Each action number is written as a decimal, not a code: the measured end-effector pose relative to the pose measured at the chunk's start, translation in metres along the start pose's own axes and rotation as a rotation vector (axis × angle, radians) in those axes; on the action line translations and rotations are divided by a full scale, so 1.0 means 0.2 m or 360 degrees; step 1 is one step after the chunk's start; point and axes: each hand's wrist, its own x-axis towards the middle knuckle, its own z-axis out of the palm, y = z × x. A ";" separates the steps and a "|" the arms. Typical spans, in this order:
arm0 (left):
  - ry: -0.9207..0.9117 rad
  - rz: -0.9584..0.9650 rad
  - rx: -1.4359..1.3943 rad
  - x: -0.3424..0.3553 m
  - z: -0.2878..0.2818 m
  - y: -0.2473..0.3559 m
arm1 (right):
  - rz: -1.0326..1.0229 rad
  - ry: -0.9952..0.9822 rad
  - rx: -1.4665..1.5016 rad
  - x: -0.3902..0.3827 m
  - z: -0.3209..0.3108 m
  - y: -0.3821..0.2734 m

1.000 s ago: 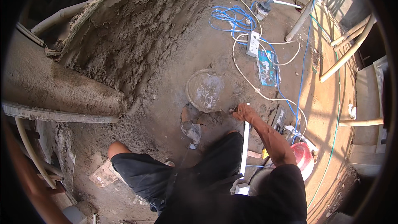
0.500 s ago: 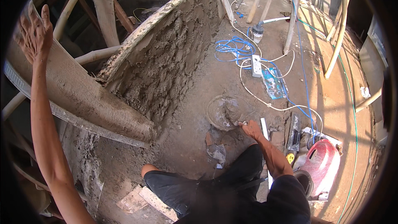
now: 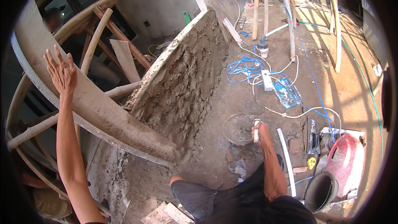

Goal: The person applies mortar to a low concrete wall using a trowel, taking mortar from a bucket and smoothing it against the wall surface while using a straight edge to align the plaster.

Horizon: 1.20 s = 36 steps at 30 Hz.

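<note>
My left hand (image 3: 63,74) lies with its fingers spread against the curved, cement-coated band (image 3: 99,101) at the left. In my right hand (image 3: 262,135) is a trowel, gripped by its pale handle (image 3: 256,131). Its blade, blurred and mortar-coloured, can hardly be told from the ground. Just left of this hand sits a round, mortar-smeared pan (image 3: 234,130), low on the floor. Between my two hands rises a wall face (image 3: 178,74) covered in rough, wet mortar, with a pale top edge.
A blue cable coil (image 3: 244,68) and a white power strip (image 3: 267,80) lie ahead on the floor. At right are a long black-bladed tool (image 3: 313,137), a red basin (image 3: 345,161) and a black bucket (image 3: 321,193). Poles (image 3: 289,20) stand beyond; a person (image 3: 52,18) is behind the band.
The view has shifted, so the scene sits further right and lower. My right hand has lifted the trowel from the pan, its handle now upright. My left hand stays spread by the band.
</note>
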 end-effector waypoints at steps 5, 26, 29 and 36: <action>0.0040 0.0071 0.0059 -0.02 0.03 0.00 | -0.0534 0.0247 0.0566 0.01 -0.01 -0.24; -0.0232 -0.0136 0.0406 -0.08 0.11 0.13 | -0.0989 0.1157 0.0048 0.72 2.03 -0.50; -0.0268 -0.0066 0.0477 -0.07 0.03 0.06 | -0.1075 0.0152 -0.0106 0.17 2.37 -0.07; -0.0211 0.0000 0.0379 -0.04 0.01 0.01 | -0.0799 -0.0577 -0.0503 -0.38 1.75 0.30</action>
